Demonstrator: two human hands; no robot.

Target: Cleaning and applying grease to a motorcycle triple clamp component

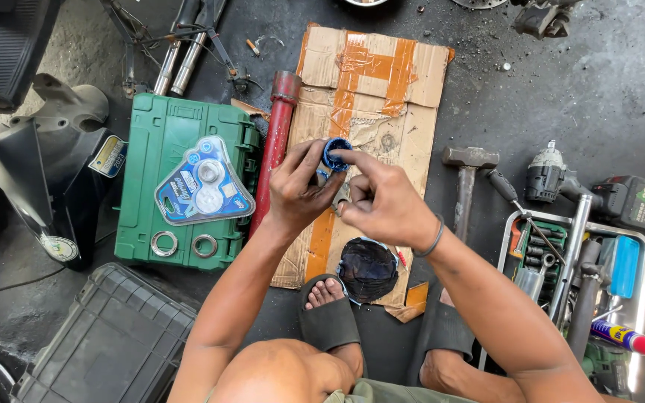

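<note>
Head cam looking straight down: both hands meet over a taped-up sheet of cardboard (382, 82) on the dirty floor. The left hand (298, 190) and right hand (382, 200) are both pinching a small blue ring-shaped part (337, 153), fingers closed on it from either side, holding it up off the cardboard. Right below the hands sits a crumpled dark rag (367, 269), next to a foot in a black sandal (328, 313). A red tube (276, 142) lies just left of the cardboard, beside a green tool case (151, 149) with a blue blister pack (204, 190) and two metal rings (184, 244) on top. Off to the right: a hammer (466, 183), a cordless impact wrench (599, 194) and a metal tray (640, 298) full of tools.
</note>
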